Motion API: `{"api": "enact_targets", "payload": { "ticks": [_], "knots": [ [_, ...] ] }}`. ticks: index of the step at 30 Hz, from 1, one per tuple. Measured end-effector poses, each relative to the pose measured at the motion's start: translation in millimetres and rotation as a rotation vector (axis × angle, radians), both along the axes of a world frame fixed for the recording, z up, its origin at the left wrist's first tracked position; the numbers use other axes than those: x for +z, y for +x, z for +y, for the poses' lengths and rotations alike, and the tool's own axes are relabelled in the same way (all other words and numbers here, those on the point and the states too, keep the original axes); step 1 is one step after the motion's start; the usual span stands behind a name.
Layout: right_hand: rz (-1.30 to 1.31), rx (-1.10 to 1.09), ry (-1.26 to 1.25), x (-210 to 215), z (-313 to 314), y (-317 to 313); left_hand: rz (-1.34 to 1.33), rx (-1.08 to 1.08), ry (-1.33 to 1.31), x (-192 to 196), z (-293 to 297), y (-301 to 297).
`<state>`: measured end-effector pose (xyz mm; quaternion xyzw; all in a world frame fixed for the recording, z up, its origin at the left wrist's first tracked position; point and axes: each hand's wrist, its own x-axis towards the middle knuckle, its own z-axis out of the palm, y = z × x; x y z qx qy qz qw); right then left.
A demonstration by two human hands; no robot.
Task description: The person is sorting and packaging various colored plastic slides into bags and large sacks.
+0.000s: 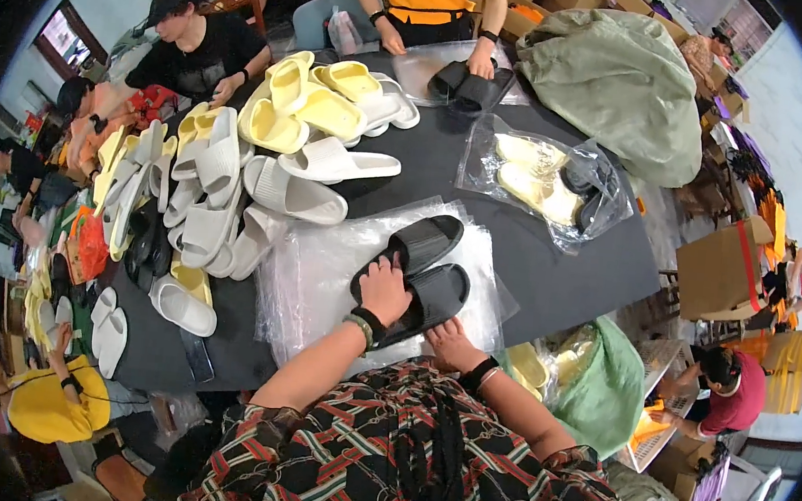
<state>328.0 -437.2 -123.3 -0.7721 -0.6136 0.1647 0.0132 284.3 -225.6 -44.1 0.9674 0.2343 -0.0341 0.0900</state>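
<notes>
A pair of black ribbed slides [437,292] lies on a stack of clear plastic bags [312,290] right in front of me. My left hand [385,293] is closed on the slides at their left side, its fingers over the sole of the farther one. Just below the nearer slide, my right hand [455,345] rests on the bags with its fingers stretched out, holding nothing. How far the right fingertips reach under the slide's edge is hard to make out.
Piled grey slides [296,192] and yellow slides [332,111] cover the table's left. Bagged slides [536,181] lie at the right. Across the table, a person in orange has a hand on black slides [472,87]. A phone [196,355] lies near the front edge, a green sack [604,388] beside the table.
</notes>
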Motion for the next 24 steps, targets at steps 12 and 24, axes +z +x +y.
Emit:
{"api": "enact_targets", "payload": {
  "ticks": [12, 24],
  "knots": [
    [0.003, -0.024, -0.123, -1, 7, -4, -0.413, -0.14, 0.006, -29, 4, 6],
    [-0.133, 0.054, -0.008, -13, -5, 5, -0.263, 0.141, 0.084, -13, 86, -89]
  ]
}}
